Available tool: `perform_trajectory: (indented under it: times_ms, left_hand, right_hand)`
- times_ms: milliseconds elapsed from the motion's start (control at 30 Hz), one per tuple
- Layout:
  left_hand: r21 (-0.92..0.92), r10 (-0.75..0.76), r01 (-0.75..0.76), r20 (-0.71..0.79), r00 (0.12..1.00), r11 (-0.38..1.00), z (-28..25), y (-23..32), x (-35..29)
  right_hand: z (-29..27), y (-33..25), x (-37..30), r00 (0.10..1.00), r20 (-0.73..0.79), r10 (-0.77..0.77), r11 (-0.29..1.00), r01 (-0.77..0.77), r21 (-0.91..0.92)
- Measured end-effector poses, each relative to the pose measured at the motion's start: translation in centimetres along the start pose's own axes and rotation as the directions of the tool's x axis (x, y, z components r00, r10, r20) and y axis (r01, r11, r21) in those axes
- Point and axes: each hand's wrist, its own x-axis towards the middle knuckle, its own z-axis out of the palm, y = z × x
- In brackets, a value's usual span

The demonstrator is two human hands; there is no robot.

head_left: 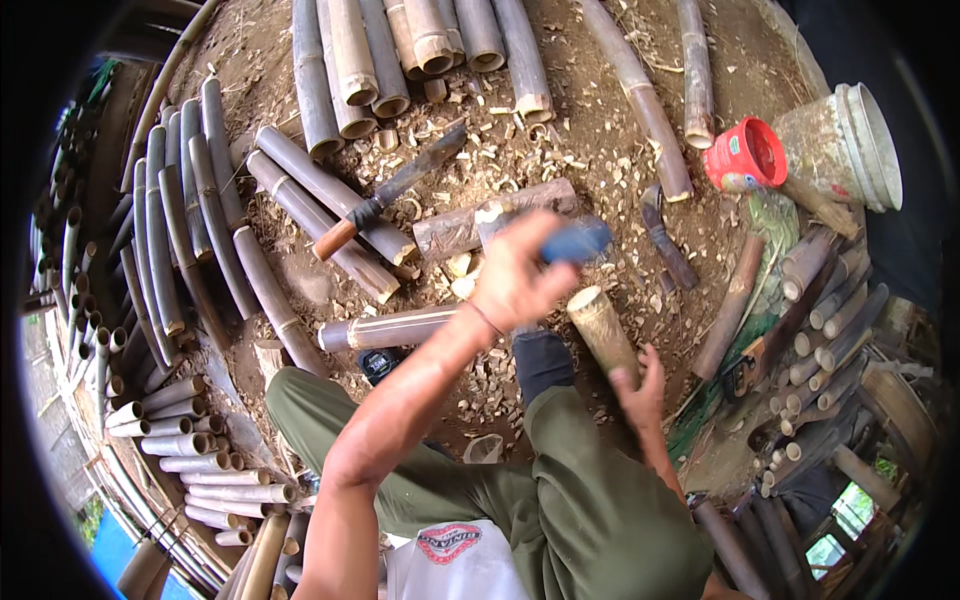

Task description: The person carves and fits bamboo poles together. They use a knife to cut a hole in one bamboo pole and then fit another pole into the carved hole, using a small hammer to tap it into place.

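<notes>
The person's left hand is raised over the chip-strewn ground, its fingers closed around a small blue object too blurred to identify. The right hand is clamped on the near end of a short bamboo piece, the thumb against its wall; blur hides how firmly. That piece tilts beside the bent right leg, its cut end pointing far and slightly left, so the grip leaves that end exposed, probably to keep it steady and in view. The left hand is apart from the bamboo, to its far left, and the blue object lies beyond the cut end.

Farther left, a machete rests across two bamboo poles, which seem to prop it off the ground, its wooden handle toward the near left. A rough log lies just left of the raised hand. Nearer, a bamboo length with pale lines along it lies by the left forearm. To the right are a curved knife, a red tub and a whitish bucket.
</notes>
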Motion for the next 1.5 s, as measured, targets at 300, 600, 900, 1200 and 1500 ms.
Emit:
perform_trajectory:
  times_ms: [300, 600, 900, 1200, 1500]
  left_hand:
    - [-0.584, -0.394, 0.162, -0.295, 0.871, 0.795, -1.9, -0.4, 2.9]
    - [-0.536, -0.45, 0.189, -0.411, 0.793, 0.823, 0.4, -2.3, 2.0]
    - [-0.461, -0.337, 0.116, -0.431, 0.837, 0.88, 0.9, -2.8, 1.4]
    - [-0.069, -0.092, 0.068, -0.48, 0.872, 0.995, 5.3, -1.5, 1.1]
    - [0.001, -0.018, 0.021, -0.464, 0.886, 1.0, 6.0, -2.0, 1.4]
  right_hand:
    - [-1.2, 2.5, -0.8, 0.966, 0.189, 0.177, 0.984, -0.178, -0.012]
    - [-10.1, -6.2, 2.3, 0.968, 0.248, 0.031, 0.701, -0.198, 0.685]
    - [-14.0, -13.4, 5.9, 0.973, 0.043, -0.229, 0.627, 0.113, 0.771]
    - [-14.9, -21.7, 9.1, 0.791, 0.174, -0.587, 0.809, 0.565, 0.161]
    - [-16.1, -19.5, 7.7, 0.766, -0.007, -0.642, 0.698, 0.589, 0.407]
